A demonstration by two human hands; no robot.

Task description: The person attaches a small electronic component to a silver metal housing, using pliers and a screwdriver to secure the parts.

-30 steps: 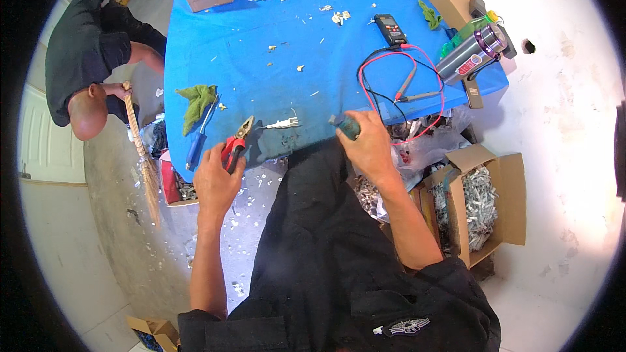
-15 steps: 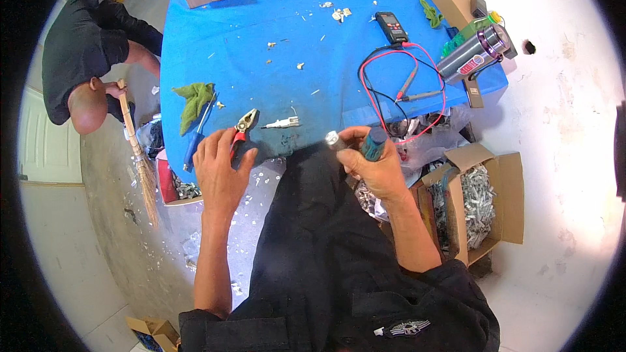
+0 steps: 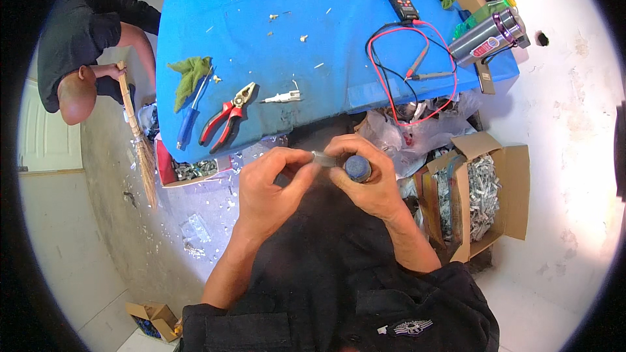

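Between my two hands is a small grey-white piece (image 3: 322, 158), blurred, its exact kind unclear. The thumb and forefinger of my left hand (image 3: 274, 179) pinch its left end. My right hand (image 3: 368, 179) grips the other end with its fingertips. Tucked in that same right hand is a tool handle with a round blue end (image 3: 357, 168); the rest of it is hidden. On the near edge of the table lie red-and-black pliers (image 3: 228, 117), a white slim part with a thin tip (image 3: 282, 96) and a screwdriver with a blue handle (image 3: 188, 125).
The blue-covered table (image 3: 261, 45) carries a green cloth (image 3: 190, 78), a meter (image 3: 401, 5) with red and black leads, and a steel flask (image 3: 486, 39). An open carton of metal pieces (image 3: 482, 199) stands at right. At left, another person (image 3: 85, 45) bends with a broom (image 3: 138, 137).
My left hand has left the pliers on the table and come over to the small piece at my right hand. The view has shifted, so the table sits higher.
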